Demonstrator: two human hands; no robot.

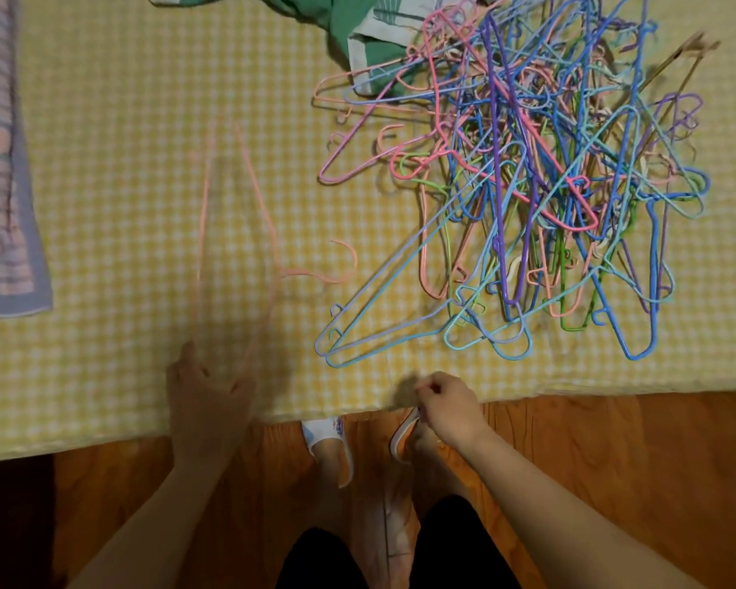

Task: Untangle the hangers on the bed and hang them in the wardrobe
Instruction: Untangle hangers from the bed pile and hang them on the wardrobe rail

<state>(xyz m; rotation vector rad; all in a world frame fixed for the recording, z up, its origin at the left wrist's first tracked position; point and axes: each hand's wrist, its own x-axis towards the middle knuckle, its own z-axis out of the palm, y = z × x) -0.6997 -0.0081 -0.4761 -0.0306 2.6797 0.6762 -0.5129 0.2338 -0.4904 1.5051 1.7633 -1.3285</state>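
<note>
Hangers lie heaped in a tangle on the right half of the bed, wire ones in blue, pink, purple, teal and green, hooks and shoulders threaded through each other; the heap's far edge overlaps a green and white cloth at the top of the view; two pale blue hangers at the heap's near left corner point toward the bed's front edge. Well apart from the heap, to its left, a single pink hanger lies blurred on the yellow checked sheet, its hook curling toward the pile; your left hand sits at its near end with the fingers spread and loose, and you cannot tell from the blur whether any fingertip touches the wire, though nothing is curled round it. Your right hand hovers at the bed's front edge just below the pale blue hangers, fingers curled in with the tips pinched together; whether it holds anything cannot be told. A striped grey and pink towel lies along the bed's left side; below the edge you see wooden floor and your slippered feet.
</note>
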